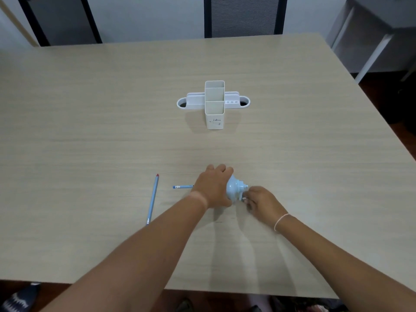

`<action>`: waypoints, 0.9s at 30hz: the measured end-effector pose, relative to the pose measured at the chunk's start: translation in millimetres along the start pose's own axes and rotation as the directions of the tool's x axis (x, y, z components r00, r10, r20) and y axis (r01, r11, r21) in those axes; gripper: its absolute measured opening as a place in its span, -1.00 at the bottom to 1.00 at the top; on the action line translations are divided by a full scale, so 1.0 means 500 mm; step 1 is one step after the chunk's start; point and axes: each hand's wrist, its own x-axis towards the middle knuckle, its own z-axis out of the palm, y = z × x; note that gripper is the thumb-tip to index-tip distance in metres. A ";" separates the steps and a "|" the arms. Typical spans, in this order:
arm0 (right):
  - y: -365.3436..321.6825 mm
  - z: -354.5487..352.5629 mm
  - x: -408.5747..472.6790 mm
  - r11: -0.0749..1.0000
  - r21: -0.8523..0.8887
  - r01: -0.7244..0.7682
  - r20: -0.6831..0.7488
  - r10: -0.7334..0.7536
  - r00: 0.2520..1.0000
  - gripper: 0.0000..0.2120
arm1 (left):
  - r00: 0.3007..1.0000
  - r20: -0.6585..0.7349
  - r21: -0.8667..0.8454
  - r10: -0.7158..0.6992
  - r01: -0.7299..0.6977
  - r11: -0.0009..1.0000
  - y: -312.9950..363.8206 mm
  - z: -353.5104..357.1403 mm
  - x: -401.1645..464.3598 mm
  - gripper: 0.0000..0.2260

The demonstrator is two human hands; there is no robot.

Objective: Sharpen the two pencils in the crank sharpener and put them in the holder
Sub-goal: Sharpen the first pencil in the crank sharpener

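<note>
Left hand (213,188) gripping sharpener (235,190), right hand (262,202) pinching crank (244,198)

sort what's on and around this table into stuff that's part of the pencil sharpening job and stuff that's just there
Part of the job:
- crank sharpener, left hand gripping its body, right hand at the crank
- pencil in the sharpener, eraser end sticking out
- second pencil lying loose on the table
- white holder, no pencils visible in it

Just there:
- chairs behind the table
- grey cabinet
</note>
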 end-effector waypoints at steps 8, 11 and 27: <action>-0.052 -0.093 0.001 0.994 0.029 0.108 -0.221 -0.099 0.970 -0.85 | 1.000 0.021 0.008 0.017 -0.017 1.000 -0.003 -0.004 0.000 -0.50; -0.044 -0.103 0.064 0.999 0.020 0.049 -0.206 -0.044 0.978 -0.83 | 1.000 0.019 0.002 0.013 -0.013 1.000 -0.003 -0.003 0.002 -0.51; -0.017 -0.020 -0.035 0.998 0.057 0.037 0.026 -0.039 0.999 -0.66 | 1.000 0.013 0.019 -0.003 0.003 1.000 -0.001 0.003 0.002 -0.48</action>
